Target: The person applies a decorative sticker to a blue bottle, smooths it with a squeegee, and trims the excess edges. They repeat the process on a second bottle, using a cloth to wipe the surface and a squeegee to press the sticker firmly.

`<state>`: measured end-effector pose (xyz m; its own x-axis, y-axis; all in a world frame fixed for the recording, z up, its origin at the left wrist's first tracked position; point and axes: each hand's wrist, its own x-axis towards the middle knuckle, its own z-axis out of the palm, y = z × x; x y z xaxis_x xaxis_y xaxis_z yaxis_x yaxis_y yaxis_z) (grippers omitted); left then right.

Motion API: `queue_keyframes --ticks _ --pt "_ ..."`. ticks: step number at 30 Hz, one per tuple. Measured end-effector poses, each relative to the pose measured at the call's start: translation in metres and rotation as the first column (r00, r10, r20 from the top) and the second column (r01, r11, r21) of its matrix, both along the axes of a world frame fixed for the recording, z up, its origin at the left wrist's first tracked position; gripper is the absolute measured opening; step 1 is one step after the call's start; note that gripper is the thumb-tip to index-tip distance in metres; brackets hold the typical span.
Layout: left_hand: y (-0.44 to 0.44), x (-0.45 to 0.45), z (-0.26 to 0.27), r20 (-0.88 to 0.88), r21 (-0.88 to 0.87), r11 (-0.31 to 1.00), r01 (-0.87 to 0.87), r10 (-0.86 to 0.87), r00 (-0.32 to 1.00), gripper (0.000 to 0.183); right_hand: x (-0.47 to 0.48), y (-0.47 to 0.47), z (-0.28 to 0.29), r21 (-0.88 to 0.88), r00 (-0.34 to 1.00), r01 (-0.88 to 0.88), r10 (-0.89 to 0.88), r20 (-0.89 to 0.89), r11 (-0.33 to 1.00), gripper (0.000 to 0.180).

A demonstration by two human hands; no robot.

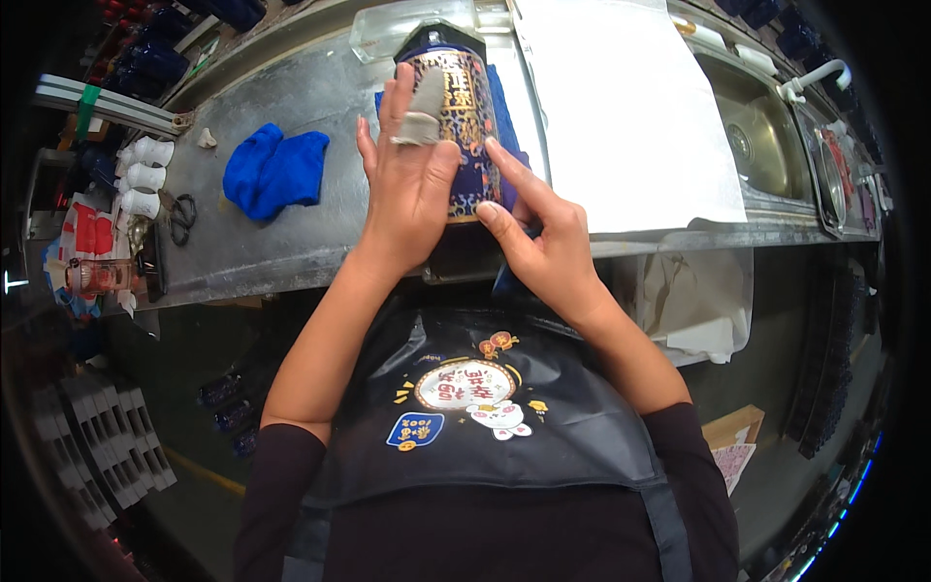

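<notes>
A dark blue bottle or jar (465, 153) with a gold and floral pattern and writing lies at the bench's front edge, its dark faceted end pointing away from me. My left hand (411, 167) rests flat on its left side, fingers extended, with a grey cloth cover on one finger. At its lower right side, the thumb and forefinger of my right hand (542, 225) touch the surface; the other fingers are partly hidden. Blue cloth (502, 109) shows beside and partly under it. Another crumpled blue cloth (275, 171) lies to the left.
White sheet material (633, 116) covers the bench to the right, before a metal sink (756, 138) with a white faucet (818, 81). A clear container (378, 36) stands behind the bottle. Black-handled scissors (182, 218) and several white cups (145, 178) are at the left.
</notes>
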<state>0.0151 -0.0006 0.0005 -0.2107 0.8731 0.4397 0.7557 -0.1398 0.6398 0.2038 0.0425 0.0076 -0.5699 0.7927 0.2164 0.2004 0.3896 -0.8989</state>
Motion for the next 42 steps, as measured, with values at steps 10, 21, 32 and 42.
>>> queue_keyframes --ticks 10,21,32,42 --pt "-0.006 -0.004 -0.012 0.054 0.029 0.999 0.021 -0.022 0.998 0.059 0.003 0.018 0.005 -0.541 0.927 0.033 -0.228 -0.297 0.84 0.04" --pt "-0.003 -0.011 -0.03 0.0 0.11 0.993 0.035 -0.035 0.999 0.058 -0.016 0.007 -0.003 -0.19 0.915 0.289 -0.329 -0.235 0.938 0.024" --pt "-0.009 -0.017 -0.023 0.111 0.05 0.998 0.036 -0.041 0.993 0.059 -0.015 -0.016 0.014 0.496 0.948 0.157 0.011 -0.319 0.854 0.039" --pt "0.005 -0.011 0.002 0.051 -0.055 0.998 -0.004 0.007 0.999 0.059 0.018 0.049 0.01 -0.105 0.951 -0.243 0.215 -0.223 0.964 0.03"
